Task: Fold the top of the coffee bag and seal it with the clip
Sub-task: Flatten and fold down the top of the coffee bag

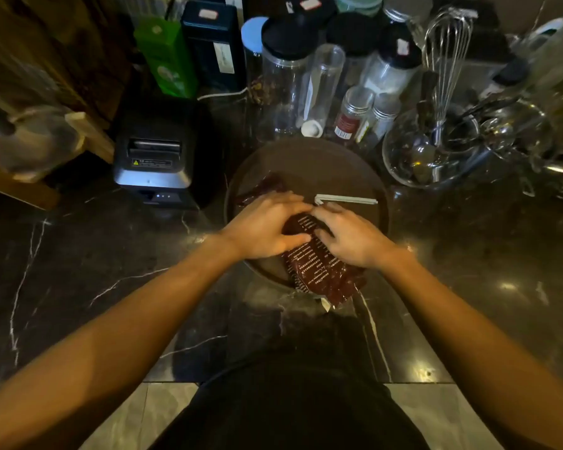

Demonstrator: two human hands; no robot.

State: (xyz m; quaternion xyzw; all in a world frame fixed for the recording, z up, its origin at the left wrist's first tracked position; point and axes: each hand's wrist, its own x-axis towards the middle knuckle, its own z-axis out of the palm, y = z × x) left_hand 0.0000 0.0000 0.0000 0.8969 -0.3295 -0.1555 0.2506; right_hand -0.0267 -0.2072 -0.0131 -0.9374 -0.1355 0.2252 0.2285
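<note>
Here, both hands are pressing down on a dark red coffee bag [319,267] that is lying on a round dark tray [306,157] on the black marble counter [111,271]. The bag is lying at a slant, its near end hanging over the tray's front rim toward the person, its far end reaching out from under the hands toward the tray's left side. The left hand [267,227] is lying flat over the bag's upper part, its fingers curling over a fold of the material and the thumb pressing against the printed face, so it is closing on the bag. The right hand [348,235] is sitting just beside it, fingertips nearly touching those of the left, and it too is gripping the bag's folded part from the right. White print is showing on the bag's face between and below the two hands. The white clip [346,200] is lying on the tray just beyond the right hand's fingertips, a long thin bar apart from the bag; whether a finger is touching its left end is hard to tell. Behind the tray, clear jars [283,86] are standing in a cluster, a whisk [447,60] is rising from a glass bowl [433,157] to the right, and a small black printer [156,154] is sitting to the left.
</note>
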